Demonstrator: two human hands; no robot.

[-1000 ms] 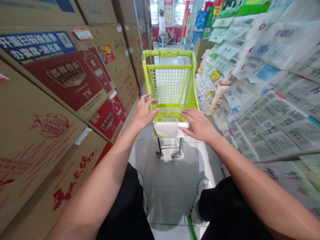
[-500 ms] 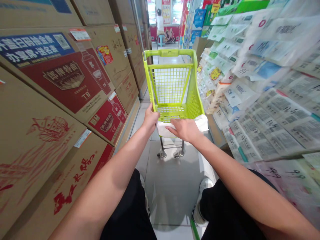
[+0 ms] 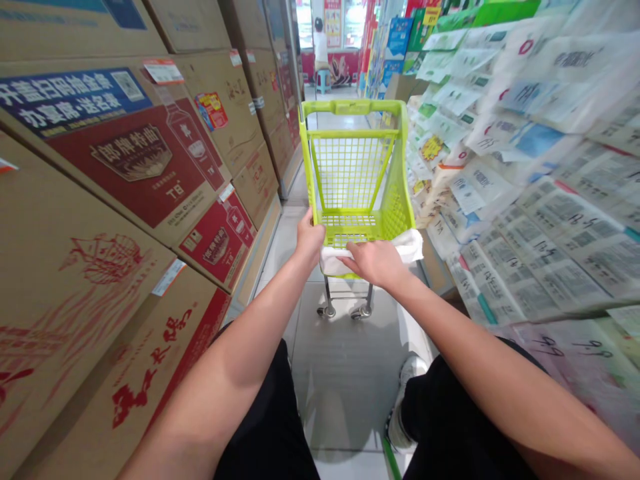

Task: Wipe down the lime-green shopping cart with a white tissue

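Observation:
A lime-green shopping cart (image 3: pixel 354 133) with a grid basket stands on casters straight ahead of me. My left hand (image 3: pixel 310 239) is closed around the near left edge of its basket. Over the near rim lies a white cloth (image 3: pixel 333 261), its right end bunched up at the corner. My right hand (image 3: pixel 377 261) presses on the cloth against that rim, fingers curled over it and pointing left; the fingertips are partly hidden.
Stacked cardboard cartons (image 3: pixel 130 153) line the left side. Packs of tissue paper (image 3: pixel 540 200) are piled on the right. Tiled floor (image 3: pixel 345 373) runs between. Far down the aisle a person (image 3: pixel 321 47) is by a blue stool (image 3: pixel 323 80).
The cart has shifted a little to the right in view, along with my left hand. My right hand stays on the cloth, whose right end is now more bunched.

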